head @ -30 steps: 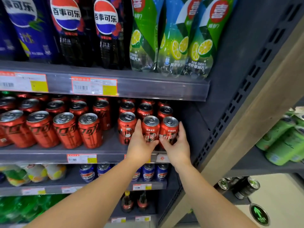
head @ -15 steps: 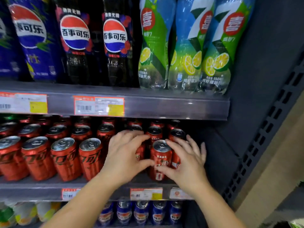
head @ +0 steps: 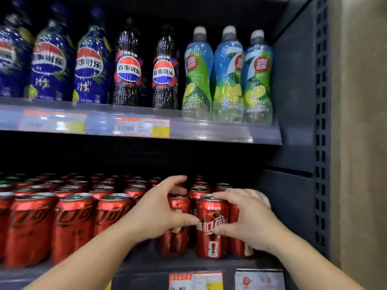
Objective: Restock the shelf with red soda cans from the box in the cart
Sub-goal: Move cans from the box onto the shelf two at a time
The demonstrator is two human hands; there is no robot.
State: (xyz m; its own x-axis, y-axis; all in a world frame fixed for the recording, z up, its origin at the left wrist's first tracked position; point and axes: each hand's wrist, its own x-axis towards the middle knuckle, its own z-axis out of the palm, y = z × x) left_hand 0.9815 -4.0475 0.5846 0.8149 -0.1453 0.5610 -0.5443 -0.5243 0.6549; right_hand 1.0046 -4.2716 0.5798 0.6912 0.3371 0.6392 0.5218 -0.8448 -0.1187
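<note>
Rows of red soda cans (head: 73, 227) fill the lower shelf (head: 188, 266). At the right end, my left hand (head: 159, 214) wraps around a front red can (head: 174, 241), thumb reaching toward the neighbouring can. My right hand (head: 247, 218) grips the red can with a trophy mark (head: 211, 227), fingers over its top rim and thumb on its label. Another red can (head: 235, 243) stands partly hidden behind my right hand. The box and cart are out of view.
The upper shelf (head: 209, 130) holds blue and black cola bottles (head: 127, 65) and green lemon-lime bottles (head: 228, 76). Price tags (head: 142, 127) line the shelf edges. A dark perforated upright (head: 321, 143) closes the right side.
The view has risen and come closer to the shelf. My hands have moved from the fronts of the cans to grasping them around the sides and tops.
</note>
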